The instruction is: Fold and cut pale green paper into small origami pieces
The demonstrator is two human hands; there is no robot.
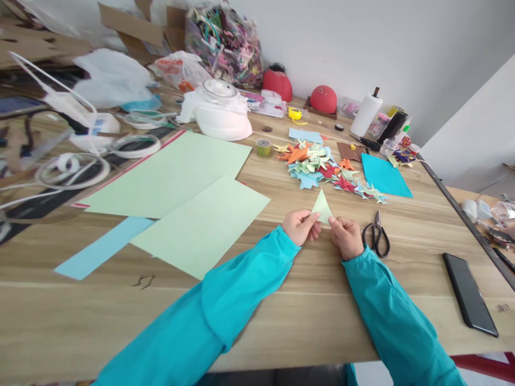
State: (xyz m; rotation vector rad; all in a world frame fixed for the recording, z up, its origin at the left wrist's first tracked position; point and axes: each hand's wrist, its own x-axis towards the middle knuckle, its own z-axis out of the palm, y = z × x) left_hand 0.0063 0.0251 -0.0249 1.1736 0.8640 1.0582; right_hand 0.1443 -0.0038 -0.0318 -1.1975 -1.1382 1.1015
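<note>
A small pale green paper triangle [322,207] is pinched between both my hands just above the wooden table [281,300]. My left hand [300,226] grips its lower left edge with closed fingers. My right hand [346,237] pinches its lower right corner. Both arms wear teal sleeves. Black scissors [376,236] lie on the table just right of my right hand. Beyond my hands lies a pile of several folded coloured paper pieces [322,167].
Two large pale green sheets [177,177] and a light blue strip [102,247] lie to the left. A turquoise sheet [384,176] lies right of the pile, a black phone [469,294] near the right edge. Tape rolls, bags, a paper towel roll [365,113] crowd the back.
</note>
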